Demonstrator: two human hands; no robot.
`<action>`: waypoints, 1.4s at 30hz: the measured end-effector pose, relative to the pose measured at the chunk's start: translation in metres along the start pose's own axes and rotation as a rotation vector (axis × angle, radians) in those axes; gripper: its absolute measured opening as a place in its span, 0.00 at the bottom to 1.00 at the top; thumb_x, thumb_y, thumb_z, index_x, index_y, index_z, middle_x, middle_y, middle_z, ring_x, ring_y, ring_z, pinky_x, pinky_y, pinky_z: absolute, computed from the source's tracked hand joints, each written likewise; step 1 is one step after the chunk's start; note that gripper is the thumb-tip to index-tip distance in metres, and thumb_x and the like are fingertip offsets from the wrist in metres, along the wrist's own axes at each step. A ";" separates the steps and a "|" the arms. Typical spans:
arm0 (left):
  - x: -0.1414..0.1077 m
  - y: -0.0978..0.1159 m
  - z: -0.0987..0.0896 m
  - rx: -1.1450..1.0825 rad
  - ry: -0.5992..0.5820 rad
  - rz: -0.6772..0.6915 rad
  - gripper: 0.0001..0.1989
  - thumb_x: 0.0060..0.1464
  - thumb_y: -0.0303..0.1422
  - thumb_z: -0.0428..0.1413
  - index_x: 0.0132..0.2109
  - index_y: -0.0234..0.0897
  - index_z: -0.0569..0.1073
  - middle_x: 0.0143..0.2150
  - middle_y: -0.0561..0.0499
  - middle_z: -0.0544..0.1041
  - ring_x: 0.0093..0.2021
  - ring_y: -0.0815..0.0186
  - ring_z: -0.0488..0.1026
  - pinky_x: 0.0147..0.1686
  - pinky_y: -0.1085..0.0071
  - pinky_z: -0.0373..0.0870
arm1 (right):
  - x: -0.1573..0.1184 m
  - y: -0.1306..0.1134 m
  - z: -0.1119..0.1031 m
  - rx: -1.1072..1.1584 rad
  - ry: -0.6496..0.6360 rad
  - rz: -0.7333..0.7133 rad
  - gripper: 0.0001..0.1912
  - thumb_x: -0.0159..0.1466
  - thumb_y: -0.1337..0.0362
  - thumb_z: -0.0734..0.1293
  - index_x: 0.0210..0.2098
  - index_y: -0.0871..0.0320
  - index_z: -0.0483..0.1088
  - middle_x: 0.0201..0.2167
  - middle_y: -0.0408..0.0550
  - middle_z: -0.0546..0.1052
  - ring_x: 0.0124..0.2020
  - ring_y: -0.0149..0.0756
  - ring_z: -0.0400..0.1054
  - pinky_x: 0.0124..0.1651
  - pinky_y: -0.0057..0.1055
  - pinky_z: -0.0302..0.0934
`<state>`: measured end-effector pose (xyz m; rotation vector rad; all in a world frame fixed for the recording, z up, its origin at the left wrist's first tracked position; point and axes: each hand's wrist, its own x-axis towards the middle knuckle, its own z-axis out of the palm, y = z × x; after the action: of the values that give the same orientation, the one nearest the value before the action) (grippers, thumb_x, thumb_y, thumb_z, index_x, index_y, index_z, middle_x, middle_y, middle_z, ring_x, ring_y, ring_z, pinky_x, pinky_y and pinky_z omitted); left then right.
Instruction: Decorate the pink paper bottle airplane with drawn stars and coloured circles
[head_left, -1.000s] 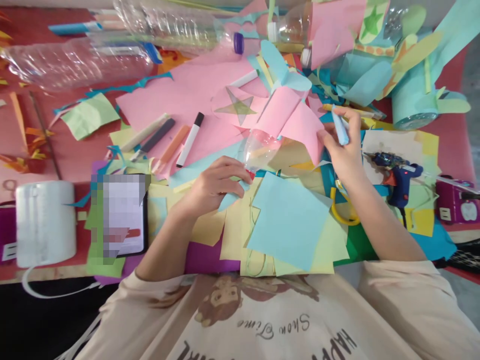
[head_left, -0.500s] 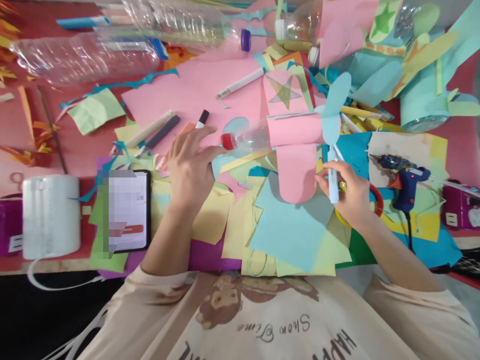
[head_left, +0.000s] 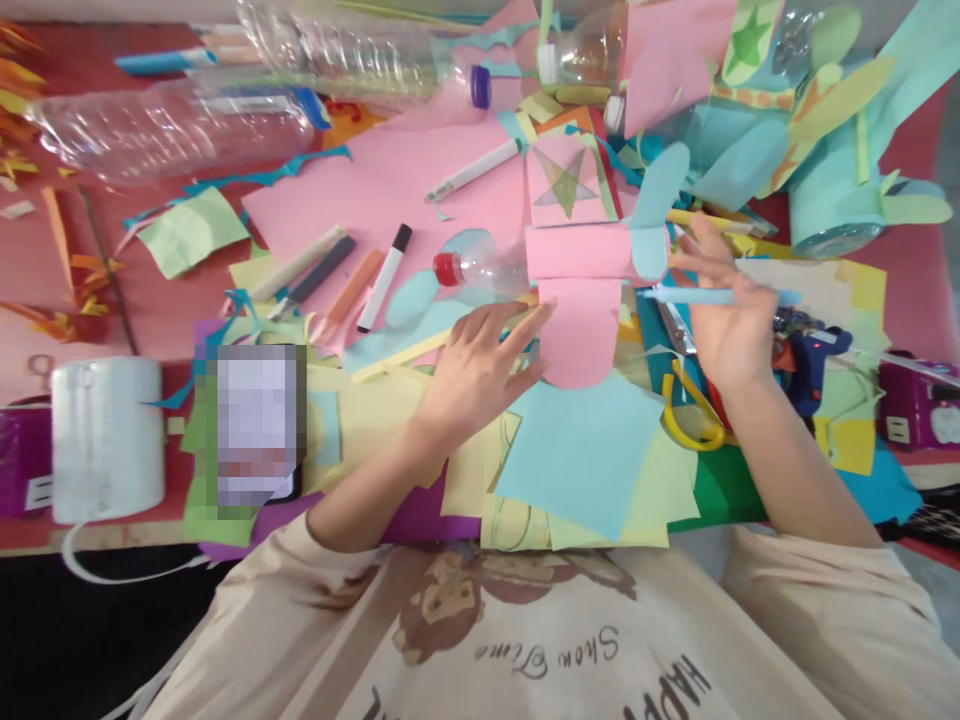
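White plastic leads us off at the lower left, a rounded case beside a partly blurred phone, with a clear ridged bottle lying across the upper left. Moving right, there's a black-capped marker slanting over pink paper.

Now the left hand, just below centre: palm down, fingers fanned moderately wide, one fingertip over the edge of a rounded pink flap. And there's the centrepiece! The pink-wrapped bottle lies sideways at mid-frame, red cap pointing left, a star-marked flap going up, the rounded one going down, and pale blue paper petals at its right end. Beneath the lower flap, a light blue sheet.

Right of centre, the right hand has its fingers bent and parted, holding a light blue pen nearly level. Yellow-handled scissors sit just below left of it, and a blue glue gun lies to its right, partly behind the wrist.
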<state>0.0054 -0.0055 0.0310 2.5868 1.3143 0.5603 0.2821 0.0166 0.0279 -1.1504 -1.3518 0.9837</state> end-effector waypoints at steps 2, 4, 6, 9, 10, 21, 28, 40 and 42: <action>-0.001 -0.003 0.006 -0.071 -0.013 -0.011 0.24 0.63 0.38 0.50 0.64 0.39 0.61 0.53 0.43 0.73 0.53 0.54 0.69 0.50 0.58 0.66 | 0.000 0.003 0.003 0.009 -0.091 0.039 0.22 0.66 0.46 0.54 0.42 0.44 0.77 0.63 0.33 0.64 0.69 0.48 0.49 0.66 0.51 0.54; -0.002 -0.007 0.010 -0.160 0.008 -0.030 0.21 0.63 0.37 0.50 0.61 0.39 0.63 0.52 0.43 0.74 0.52 0.56 0.70 0.49 0.60 0.66 | -0.003 0.004 0.007 0.007 -0.108 -0.005 0.21 0.66 0.46 0.55 0.44 0.42 0.76 0.62 0.35 0.67 0.68 0.50 0.51 0.65 0.52 0.56; -0.003 -0.010 0.012 -0.241 0.040 -0.057 0.16 0.63 0.35 0.50 0.56 0.38 0.68 0.48 0.45 0.76 0.49 0.59 0.72 0.47 0.62 0.66 | -0.006 0.004 0.010 0.044 -0.078 -0.035 0.21 0.65 0.46 0.56 0.43 0.43 0.77 0.60 0.38 0.69 0.67 0.52 0.55 0.62 0.53 0.60; -0.004 -0.012 0.014 -0.325 0.086 -0.075 0.12 0.61 0.29 0.50 0.50 0.39 0.71 0.40 0.50 0.78 0.42 0.64 0.74 0.45 0.65 0.67 | -0.005 0.002 0.013 0.132 -0.025 0.001 0.18 0.62 0.47 0.60 0.39 0.44 0.79 0.57 0.40 0.71 0.64 0.54 0.58 0.58 0.53 0.62; -0.004 -0.012 0.014 -0.345 0.095 -0.064 0.12 0.59 0.27 0.50 0.49 0.39 0.71 0.37 0.51 0.78 0.40 0.66 0.74 0.44 0.66 0.67 | -0.004 0.001 0.013 0.147 -0.013 0.012 0.18 0.62 0.47 0.60 0.37 0.44 0.79 0.55 0.41 0.73 0.63 0.55 0.59 0.57 0.53 0.63; -0.009 -0.006 0.011 -0.304 -0.057 0.059 0.27 0.54 0.23 0.49 0.62 0.38 0.58 0.31 0.56 0.75 0.32 0.68 0.72 0.43 0.64 0.64 | -0.028 -0.014 0.024 -0.194 -0.147 -0.347 0.21 0.67 0.52 0.55 0.42 0.48 0.79 0.38 0.43 0.80 0.40 0.39 0.72 0.41 0.38 0.66; -0.009 -0.007 0.011 -0.234 -0.100 0.019 0.22 0.58 0.35 0.53 0.59 0.38 0.63 0.28 0.56 0.72 0.31 0.66 0.70 0.44 0.64 0.63 | -0.032 -0.016 0.043 -0.138 -0.394 -0.016 0.20 0.68 0.51 0.56 0.49 0.48 0.75 0.54 0.45 0.75 0.56 0.43 0.68 0.54 0.43 0.66; -0.009 -0.010 0.017 0.008 -0.092 -0.009 0.26 0.56 0.44 0.57 0.57 0.36 0.65 0.42 0.45 0.77 0.44 0.54 0.71 0.43 0.61 0.61 | -0.029 -0.011 0.041 -0.121 -0.412 0.092 0.22 0.66 0.48 0.57 0.43 0.51 0.77 0.45 0.48 0.79 0.42 0.40 0.74 0.42 0.38 0.69; -0.010 -0.010 0.016 0.020 -0.097 0.004 0.27 0.56 0.43 0.58 0.59 0.36 0.64 0.41 0.45 0.76 0.44 0.54 0.71 0.43 0.61 0.61 | -0.029 -0.013 0.040 -0.095 -0.322 0.092 0.22 0.66 0.48 0.58 0.38 0.54 0.78 0.32 0.47 0.79 0.30 0.36 0.73 0.33 0.34 0.68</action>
<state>-0.0006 -0.0071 0.0103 2.5975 1.2897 0.4185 0.2401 -0.0130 0.0310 -1.1683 -1.6265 1.2210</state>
